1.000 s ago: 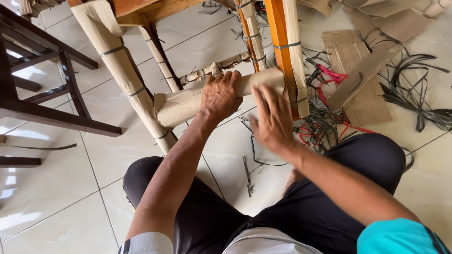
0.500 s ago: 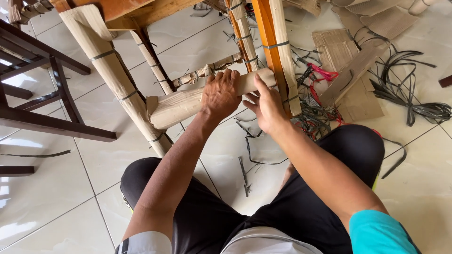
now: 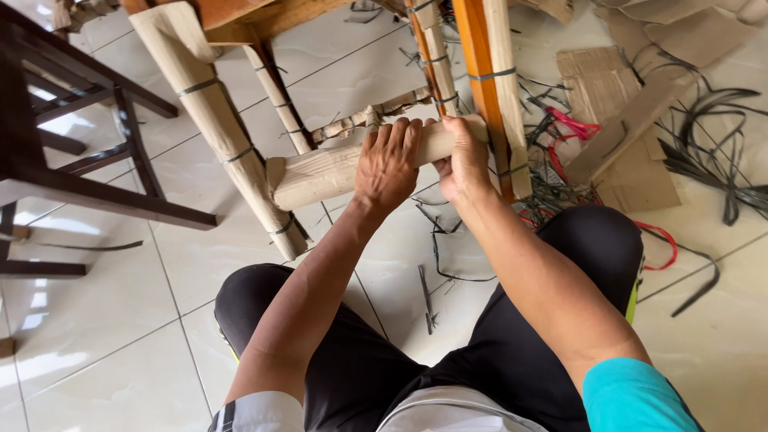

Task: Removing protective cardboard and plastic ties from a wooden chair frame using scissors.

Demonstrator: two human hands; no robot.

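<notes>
Centre frame, left hand (image 3: 390, 164) and right hand (image 3: 462, 164) close their fingers around a cardboard-wrapped chair rung (image 3: 328, 172) above the tiled floor (image 3: 96, 320). Holding the wrap tight and even seems wise.

Bright, even daylight fills the frame, with white glare on the glossy floor tiles (image 3: 48, 336) at lower left, soft shadows and sharp focus.

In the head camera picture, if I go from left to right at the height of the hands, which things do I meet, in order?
Dark wooden chair frame → cardboard-wrapped leg → cardboard-wrapped crossbar → left hand → right hand → orange wooden leg → red strap → flat cardboard pieces → black straps.
</notes>
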